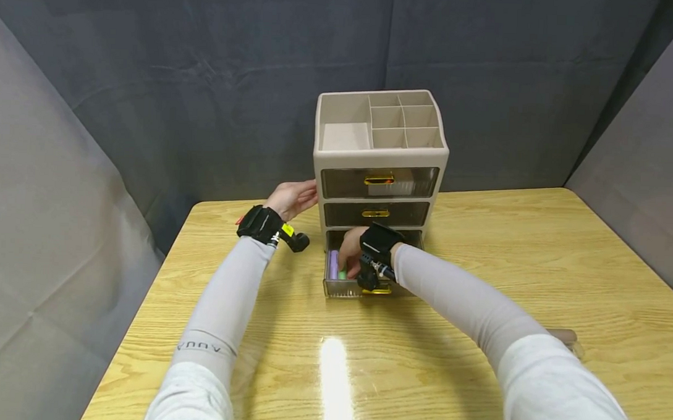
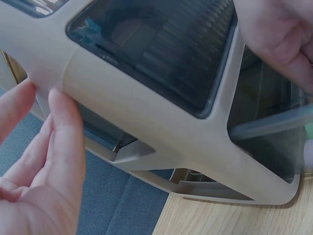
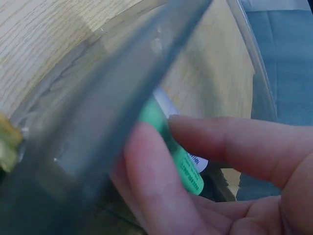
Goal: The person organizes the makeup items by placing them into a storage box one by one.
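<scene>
The right hand [image 1: 353, 251] is down inside the open bottom drawer [image 1: 345, 287] of a small beige drawer box [image 1: 380, 159]. Its fingers [image 3: 146, 181] are curled around a green tube [image 3: 183, 169], with one finger on each side, so it is holding the tube. The green tube lies flat in the drawer. From the head camera its long side seems to run from the front of the drawer to the back, but most of it is hidden by the hand. A purple tube [image 1: 333, 263] lies just beside it, on the left, pointing the same way. The left hand [image 1: 292, 198] is open and its straight fingers [image 2: 61, 132] press flat on the left side of the box. It holds nothing. The box stands upright on a yellow wooden table [image 1: 535, 266], near the back edge. It has three see-through drawers with gold handles [image 1: 379, 180] and little open bins on top. The top two drawers are closed. Dark grey cloth [image 1: 207, 76] hangs behind the table and along both sides. Both arms wear light grey sleeves and black wrist bands.
</scene>
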